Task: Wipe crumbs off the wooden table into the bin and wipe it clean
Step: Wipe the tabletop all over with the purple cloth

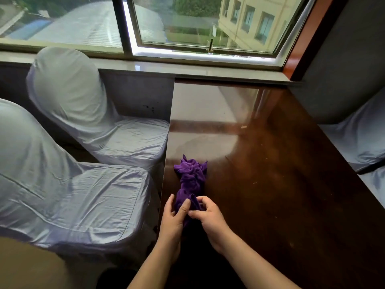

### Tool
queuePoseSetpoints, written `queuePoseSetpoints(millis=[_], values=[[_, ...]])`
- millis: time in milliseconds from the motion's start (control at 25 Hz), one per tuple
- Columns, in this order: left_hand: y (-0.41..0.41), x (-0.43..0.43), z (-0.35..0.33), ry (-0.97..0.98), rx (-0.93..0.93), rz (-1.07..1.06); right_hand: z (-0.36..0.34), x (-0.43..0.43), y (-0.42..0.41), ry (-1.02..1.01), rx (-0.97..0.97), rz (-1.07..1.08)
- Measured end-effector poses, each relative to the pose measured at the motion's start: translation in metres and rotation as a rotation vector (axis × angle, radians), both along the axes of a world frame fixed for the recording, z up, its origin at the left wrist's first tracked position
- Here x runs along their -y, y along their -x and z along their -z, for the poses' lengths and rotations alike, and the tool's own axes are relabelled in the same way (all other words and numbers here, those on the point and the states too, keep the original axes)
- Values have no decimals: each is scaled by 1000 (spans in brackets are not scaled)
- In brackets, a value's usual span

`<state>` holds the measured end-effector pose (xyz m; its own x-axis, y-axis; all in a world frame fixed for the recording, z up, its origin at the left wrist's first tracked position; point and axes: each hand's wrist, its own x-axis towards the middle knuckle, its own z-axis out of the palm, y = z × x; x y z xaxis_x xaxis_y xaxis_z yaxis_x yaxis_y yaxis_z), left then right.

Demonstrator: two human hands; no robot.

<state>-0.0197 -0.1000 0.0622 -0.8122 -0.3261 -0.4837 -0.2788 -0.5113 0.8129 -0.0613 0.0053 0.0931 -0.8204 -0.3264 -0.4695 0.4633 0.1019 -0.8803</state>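
The dark wooden surface (270, 163) is running from the window sill (187, 73) toward the camera, its left edge lying just beside two cloth-covered chairs (87, 113), with a narrow gap between edge and seats; a third covered seat (358, 142) is sitting close against the right edge. Most of the surface is lying bare and glossy, reflecting the window (187, 24), so open room is stretching ahead and to the right. One purple cloth (190, 176) is lying bunched near the left edge, its far end fanning out toward the window. A few pale crumbs are showing, one larger crumb (243, 127) lying well apart from the cloth toward the middle, smaller specks scattered farther right. Two bare hands are meeting at the near end of the cloth. The left hand (174, 217) is reaching in over the left edge, its fingers (184, 206) lying loosely spread along the cloth. The right hand (208, 215) is curling palm-down, its fingers (201, 200) pinching a fold of the cloth. No bin is in view.
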Motion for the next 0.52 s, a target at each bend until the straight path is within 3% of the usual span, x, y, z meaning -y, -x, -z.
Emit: queuePoseSetpoints(millis=[160,200,320,360,440,520], values=[[15,11,10,294,39,99,6,-2,35,-313,-191,25],[15,16,11,444,41,128,7,-5,46,-397,-261,87],[14,30,27,1194,48,267,11,-17,83,-623,-455,276],[14,31,33,1347,86,350,12,-19,96,-655,-496,324],[13,26,41,1507,147,466,16,-18,124,-690,-541,335],[13,23,46,1597,154,512,22,-11,144,-781,-552,150]])
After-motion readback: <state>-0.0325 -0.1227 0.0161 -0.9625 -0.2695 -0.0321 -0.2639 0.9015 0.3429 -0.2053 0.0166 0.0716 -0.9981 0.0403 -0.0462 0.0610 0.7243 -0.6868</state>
